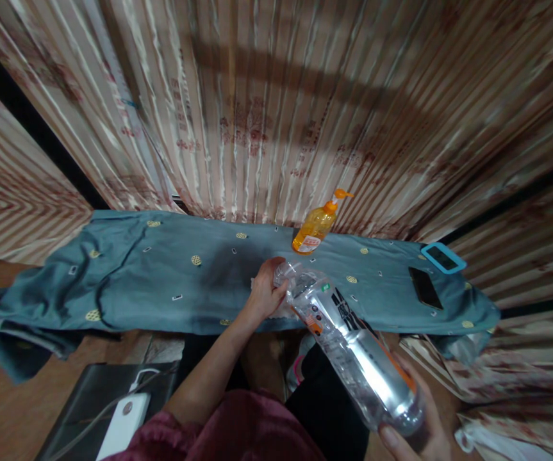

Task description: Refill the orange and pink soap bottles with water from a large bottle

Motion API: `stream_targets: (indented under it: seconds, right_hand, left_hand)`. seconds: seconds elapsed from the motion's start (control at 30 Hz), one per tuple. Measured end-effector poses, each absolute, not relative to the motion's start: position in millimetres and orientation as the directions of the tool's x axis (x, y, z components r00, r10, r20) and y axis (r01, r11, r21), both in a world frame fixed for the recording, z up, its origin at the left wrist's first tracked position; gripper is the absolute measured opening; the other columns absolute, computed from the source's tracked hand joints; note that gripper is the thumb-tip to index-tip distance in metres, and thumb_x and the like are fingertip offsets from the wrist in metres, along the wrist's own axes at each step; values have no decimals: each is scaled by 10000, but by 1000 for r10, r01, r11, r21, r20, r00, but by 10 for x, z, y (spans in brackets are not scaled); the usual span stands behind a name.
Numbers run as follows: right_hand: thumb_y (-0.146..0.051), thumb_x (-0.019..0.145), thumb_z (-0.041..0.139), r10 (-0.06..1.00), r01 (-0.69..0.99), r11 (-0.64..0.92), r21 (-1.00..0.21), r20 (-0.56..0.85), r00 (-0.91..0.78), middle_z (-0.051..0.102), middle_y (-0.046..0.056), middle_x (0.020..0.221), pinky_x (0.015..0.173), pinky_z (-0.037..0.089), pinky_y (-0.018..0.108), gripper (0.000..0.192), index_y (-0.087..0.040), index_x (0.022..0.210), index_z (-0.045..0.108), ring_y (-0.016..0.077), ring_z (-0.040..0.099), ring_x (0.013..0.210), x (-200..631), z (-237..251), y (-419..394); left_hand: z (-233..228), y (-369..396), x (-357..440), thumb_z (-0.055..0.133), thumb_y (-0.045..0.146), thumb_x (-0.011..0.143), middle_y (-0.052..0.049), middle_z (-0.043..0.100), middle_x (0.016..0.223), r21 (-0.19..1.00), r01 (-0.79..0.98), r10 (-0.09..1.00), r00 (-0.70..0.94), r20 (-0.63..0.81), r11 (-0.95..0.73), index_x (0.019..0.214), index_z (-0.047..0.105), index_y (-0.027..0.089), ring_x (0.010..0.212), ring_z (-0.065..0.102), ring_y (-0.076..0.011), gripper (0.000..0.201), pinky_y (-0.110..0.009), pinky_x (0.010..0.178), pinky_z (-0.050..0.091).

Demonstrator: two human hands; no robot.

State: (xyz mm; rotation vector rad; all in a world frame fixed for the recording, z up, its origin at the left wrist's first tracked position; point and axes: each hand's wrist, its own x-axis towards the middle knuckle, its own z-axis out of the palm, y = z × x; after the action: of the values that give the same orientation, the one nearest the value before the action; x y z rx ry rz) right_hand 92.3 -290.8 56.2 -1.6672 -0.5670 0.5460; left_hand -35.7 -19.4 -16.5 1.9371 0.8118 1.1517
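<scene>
At your cloth-covered counter (pixel 141 282) | clear bottle (pixel 341 346) slants across the near edge | orange pump bottle (pixel 318 224) stands beyond | your right hand (pixel 429 440) grips the clear bottle's base | your left hand (pixel 265 292) grips its neck end

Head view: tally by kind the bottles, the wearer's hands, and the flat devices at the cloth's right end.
Bottles: 2 (orange pump bottle, clear bottle)
Hands: 2 (left hand, right hand)
Flat devices: 2 (dark phone, blue-framed device)
Total: 6
</scene>
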Motion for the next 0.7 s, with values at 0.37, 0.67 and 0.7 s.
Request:
stream_targets:
  seconds: [0.37,0.67,0.7]
  right_hand:
    - [-644,686,779,664,137,-162,-977,-5,748,600,139,1435,1089,437,457,839,-242,1366,499,370,540,1359,961,537,-2915]
    - [-665,661,787,652,109,-166,-980,-26,757,568,141,1459,1107,407,428,883,-228,1369,491,357,506,1384,963,522,-2908]
    - [-664,663,787,652,103,-165,-981,-30,757,558,137,1468,1112,398,425,883,-232,1372,487,356,496,1392,963,519,-2911]
  left_hand:
    - [-155,-200,-362,588,402,901,-152,687,1216,841,176,817,401,414,-512,1219,598,161,1112,653,-293,399,-447,997,516]
    - [-161,-195,-360,555,460,925,-158,690,1199,829,155,802,399,444,-537,1198,607,156,1129,654,-301,412,-455,1005,515]
    - [-161,-196,-360,560,459,923,-158,691,1195,831,158,804,398,442,-534,1198,608,156,1123,656,-301,412,-456,1000,519]
